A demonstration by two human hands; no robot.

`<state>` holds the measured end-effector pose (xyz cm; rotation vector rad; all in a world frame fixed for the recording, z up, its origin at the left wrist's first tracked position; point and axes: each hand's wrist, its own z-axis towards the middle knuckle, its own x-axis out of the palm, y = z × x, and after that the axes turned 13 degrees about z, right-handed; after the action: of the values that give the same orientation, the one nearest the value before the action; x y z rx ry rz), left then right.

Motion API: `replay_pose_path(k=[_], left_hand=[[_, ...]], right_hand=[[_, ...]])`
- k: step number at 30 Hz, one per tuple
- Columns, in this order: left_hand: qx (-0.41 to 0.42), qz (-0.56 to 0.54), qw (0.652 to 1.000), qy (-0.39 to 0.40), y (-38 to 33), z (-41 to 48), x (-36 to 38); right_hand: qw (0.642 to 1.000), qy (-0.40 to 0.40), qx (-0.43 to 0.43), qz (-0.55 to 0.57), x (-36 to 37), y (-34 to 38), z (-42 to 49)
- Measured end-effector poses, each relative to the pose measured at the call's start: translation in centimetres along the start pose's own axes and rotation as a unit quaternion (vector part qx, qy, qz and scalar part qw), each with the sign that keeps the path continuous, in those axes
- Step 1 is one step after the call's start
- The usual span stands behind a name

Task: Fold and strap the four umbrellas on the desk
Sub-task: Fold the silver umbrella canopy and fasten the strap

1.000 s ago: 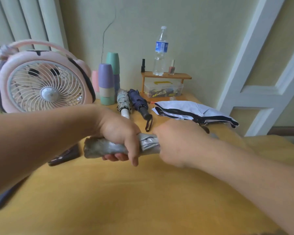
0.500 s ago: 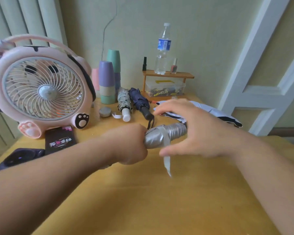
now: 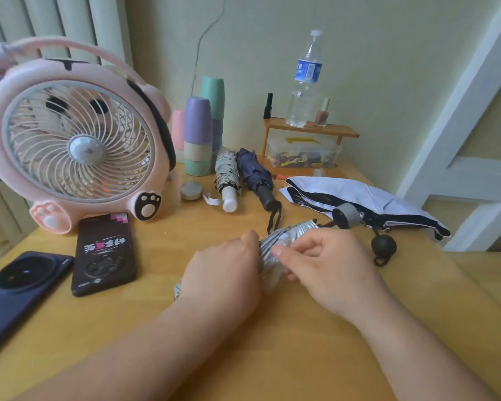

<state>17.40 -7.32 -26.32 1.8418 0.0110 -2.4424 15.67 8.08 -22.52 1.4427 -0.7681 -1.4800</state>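
Note:
A rolled silver umbrella [image 3: 297, 231] lies across the middle of the desk. My left hand [image 3: 224, 270] grips its left part, hiding most of it. My right hand [image 3: 327, 264] pinches the silver fabric or strap at its middle. Its round black handle [image 3: 383, 246] rests to the right. Behind, a folded patterned white umbrella [image 3: 227, 176] and a folded navy umbrella [image 3: 253, 172] lie side by side. A white umbrella with black trim [image 3: 359, 195] lies loosely flattened at the right, unrolled.
A pink fan [image 3: 75, 140] stands at the left, with two phones [image 3: 104, 253] in front of it. Stacked cups [image 3: 198, 134], a small wooden shelf [image 3: 310, 128] with a water bottle [image 3: 304, 82] and a plastic box [image 3: 301, 153] line the wall. A door frame rises at the right.
The silver umbrella came down from mid-air to just above the desk. My right hand shifted from its right end to its middle, and the hanging strap is no longer dangling.

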Motion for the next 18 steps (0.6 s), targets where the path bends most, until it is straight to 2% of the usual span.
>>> replay_pose_path(k=[4,8,12,15,18], left_hand=[[-0.009,-0.013,1.0,0.001,0.2,0.1,0.1],[-0.01,-0.008,1.0,-0.017,0.1,-0.2,0.3],[-0.022,-0.023,0.999,-0.016,0.0,-0.2,0.2],[-0.029,-0.044,0.998,-0.017,-0.1,-0.1,0.4],[-0.032,-0.062,0.997,-0.027,0.0,-0.2,0.4]], right_hand=[[0.976,-0.01,0.078,0.201,1.2,-0.5,-0.1],[0.906,-0.051,0.143,0.395,1.7,-1.3,-0.6],[0.85,-0.013,0.229,0.475,1.5,-1.5,-1.1],[0.843,0.018,0.241,0.48,1.7,-1.4,-1.1],[0.886,0.034,0.152,0.437,2.5,-1.2,-1.3]])
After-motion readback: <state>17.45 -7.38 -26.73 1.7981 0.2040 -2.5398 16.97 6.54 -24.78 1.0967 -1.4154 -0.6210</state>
